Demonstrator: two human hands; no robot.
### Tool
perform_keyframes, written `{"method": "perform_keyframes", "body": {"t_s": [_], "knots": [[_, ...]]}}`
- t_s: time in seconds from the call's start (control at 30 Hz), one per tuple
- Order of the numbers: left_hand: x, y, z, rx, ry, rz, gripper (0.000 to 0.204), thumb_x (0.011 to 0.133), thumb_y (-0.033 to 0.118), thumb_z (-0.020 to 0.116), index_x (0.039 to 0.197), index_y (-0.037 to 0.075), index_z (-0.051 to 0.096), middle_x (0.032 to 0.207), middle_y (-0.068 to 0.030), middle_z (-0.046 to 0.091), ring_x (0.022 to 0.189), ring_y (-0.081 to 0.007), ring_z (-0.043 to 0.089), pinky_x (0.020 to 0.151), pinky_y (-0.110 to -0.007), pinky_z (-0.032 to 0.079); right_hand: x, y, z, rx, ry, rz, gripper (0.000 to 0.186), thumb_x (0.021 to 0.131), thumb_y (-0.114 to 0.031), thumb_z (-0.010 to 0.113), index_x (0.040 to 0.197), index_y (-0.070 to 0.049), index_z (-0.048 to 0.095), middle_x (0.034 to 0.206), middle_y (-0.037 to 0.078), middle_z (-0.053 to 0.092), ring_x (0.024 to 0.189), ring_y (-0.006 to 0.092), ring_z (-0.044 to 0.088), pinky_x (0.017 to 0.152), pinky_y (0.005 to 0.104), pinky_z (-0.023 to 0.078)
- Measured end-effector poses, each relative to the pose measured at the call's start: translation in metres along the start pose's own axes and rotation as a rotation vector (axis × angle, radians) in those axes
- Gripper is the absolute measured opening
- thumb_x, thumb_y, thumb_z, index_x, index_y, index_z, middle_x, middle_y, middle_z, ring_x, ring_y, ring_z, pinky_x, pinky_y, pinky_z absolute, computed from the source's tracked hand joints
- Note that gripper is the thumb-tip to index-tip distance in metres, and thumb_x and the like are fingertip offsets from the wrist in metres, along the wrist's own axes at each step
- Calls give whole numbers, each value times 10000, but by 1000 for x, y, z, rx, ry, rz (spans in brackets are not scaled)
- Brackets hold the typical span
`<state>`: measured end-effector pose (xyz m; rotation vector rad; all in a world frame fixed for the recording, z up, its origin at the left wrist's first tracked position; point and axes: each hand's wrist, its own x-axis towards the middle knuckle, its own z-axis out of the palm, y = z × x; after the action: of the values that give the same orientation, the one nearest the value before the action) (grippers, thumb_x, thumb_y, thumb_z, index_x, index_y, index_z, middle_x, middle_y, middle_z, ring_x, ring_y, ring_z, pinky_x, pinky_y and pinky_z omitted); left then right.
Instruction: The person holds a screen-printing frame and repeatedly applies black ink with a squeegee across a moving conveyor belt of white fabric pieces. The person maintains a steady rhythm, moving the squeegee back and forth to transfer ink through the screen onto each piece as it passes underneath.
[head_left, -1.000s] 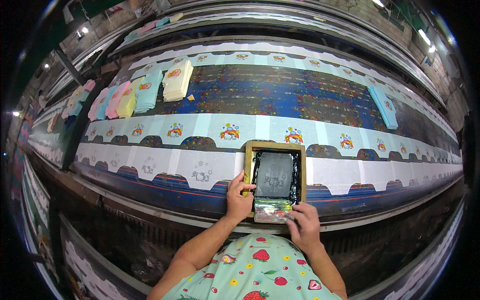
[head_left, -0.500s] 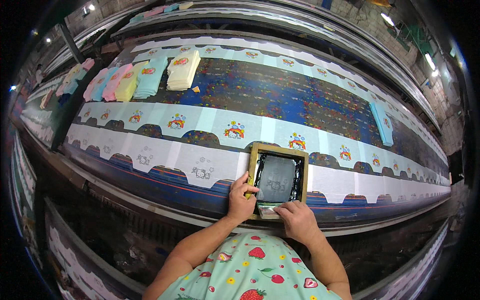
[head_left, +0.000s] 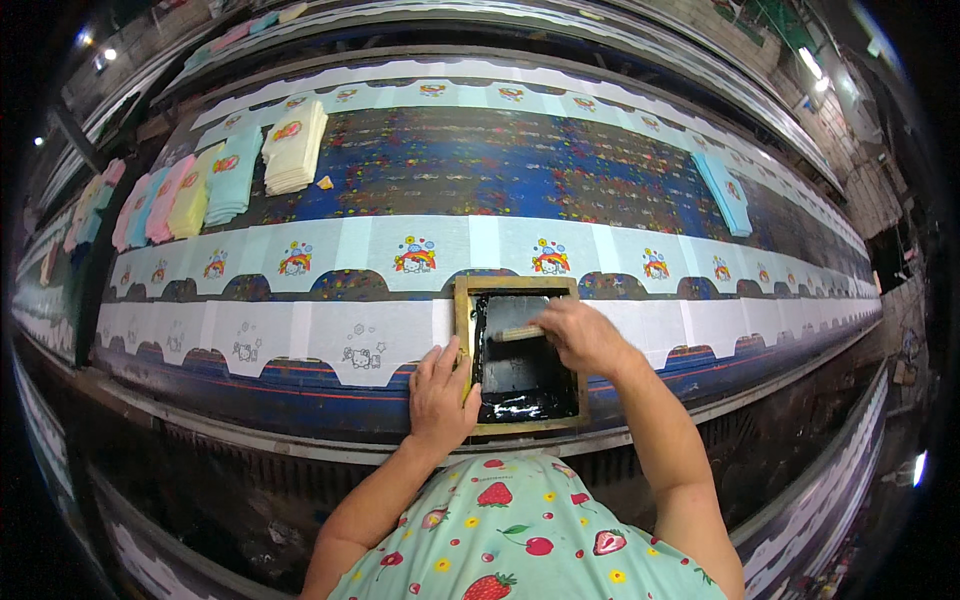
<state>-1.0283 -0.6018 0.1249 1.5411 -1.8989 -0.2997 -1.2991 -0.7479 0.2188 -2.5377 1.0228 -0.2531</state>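
A wooden screen printing frame (head_left: 465, 300) lies on the white cloth pieces in front of me, its mesh dark, with wet black ink pooled along the near side. Gripped in my right hand (head_left: 583, 338) is a squeegee (head_left: 519, 333), held over the upper middle of the mesh; part of its handle is hidden by my fingers. My left hand (head_left: 440, 398) grasps the frame's left side, fingers lying along the wood and thumb at its inner edge. Left of the frame, a white cloth piece (head_left: 320, 335) bears a black outline print of a cartoon cat.
Behind the frame runs a row of pale cloth pieces (head_left: 480, 245) with coloured prints. Folded stacks in cream (head_left: 297, 150), blue (head_left: 234, 180), yellow and pink stand at the far left. Another blue stack (head_left: 722, 195) lies at the right. The table's rail (head_left: 300, 445) borders the near side.
My right hand has moved the squeegee from the frame's near end toward its far end. Black ink shows at the near side. My left fingers have straightened; the view has shifted.
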Motion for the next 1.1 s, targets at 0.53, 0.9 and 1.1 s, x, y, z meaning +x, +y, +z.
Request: {"method": "perform_keyframes", "body": {"t_s": [0.53, 0.9, 1.1], "knots": [[30, -1, -26, 167, -219, 172, 419, 927, 158, 761, 1296, -41, 751, 1509, -217, 666, 1262, -366, 643, 1205, -577, 416, -11, -12, 29, -35, 127, 24, 451, 757, 76, 756, 1192, -40, 775, 1130, 164, 721, 1103, 418, 682, 992, 510, 571], [18, -2, -13, 96, -109, 83, 467, 899, 156, 823, 1331, -10, 757, 1535, -195, 658, 1348, -370, 619, 1282, -596, 355, -91, -92, 53, 2, 144, 64, 341, 893, -70, 718, 1231, -65, 761, 1142, 129, 724, 1074, 354, 679, 955, 476, 553], [5, 3, 15, -337, 67, -257, 689, 860, -53, 807, 1532, 5, 668, 1645, -251, 583, 1572, -419, 522, 1313, -485, 413, -106, -105, 57, 32, 135, 73, 324, 919, -112, 757, 1241, -73, 772, 1186, 114, 728, 1137, 350, 692, 986, 477, 557]]}}
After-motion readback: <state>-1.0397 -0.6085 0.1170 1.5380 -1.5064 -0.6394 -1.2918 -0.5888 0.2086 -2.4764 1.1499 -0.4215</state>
